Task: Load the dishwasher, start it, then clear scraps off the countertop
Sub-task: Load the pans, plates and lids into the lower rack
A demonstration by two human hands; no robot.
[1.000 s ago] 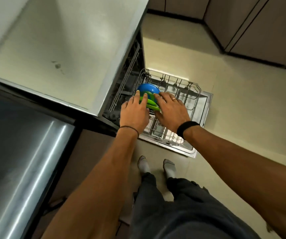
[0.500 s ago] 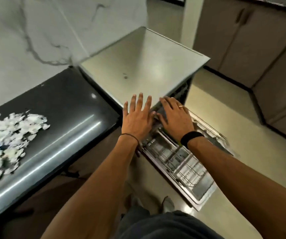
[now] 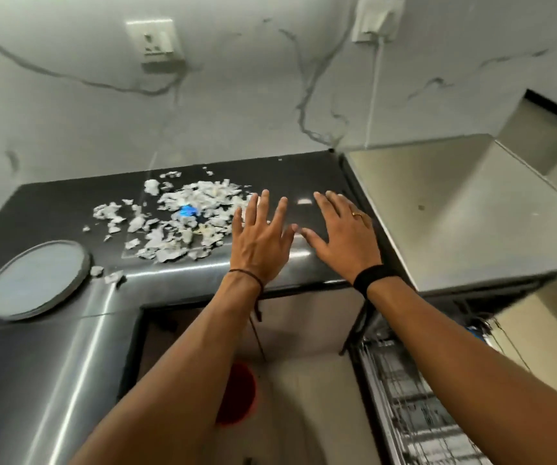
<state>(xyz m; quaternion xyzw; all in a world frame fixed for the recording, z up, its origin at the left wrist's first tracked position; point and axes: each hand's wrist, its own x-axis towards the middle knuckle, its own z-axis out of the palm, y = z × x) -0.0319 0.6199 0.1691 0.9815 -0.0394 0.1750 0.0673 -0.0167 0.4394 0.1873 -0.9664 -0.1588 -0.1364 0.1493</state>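
Black countertop (image 3: 310, 176), white scraps (image 3: 183, 223) (one blue bit).
Grey-veined white wall (image 3: 236, 105); grey plate (image 3: 35, 280); red bin (image 3: 236, 394).

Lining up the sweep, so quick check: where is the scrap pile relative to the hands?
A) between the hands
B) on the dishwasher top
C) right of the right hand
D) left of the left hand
D: the scrap pile lies on the dark countertop just left of the left hand, with the right hand farther right.
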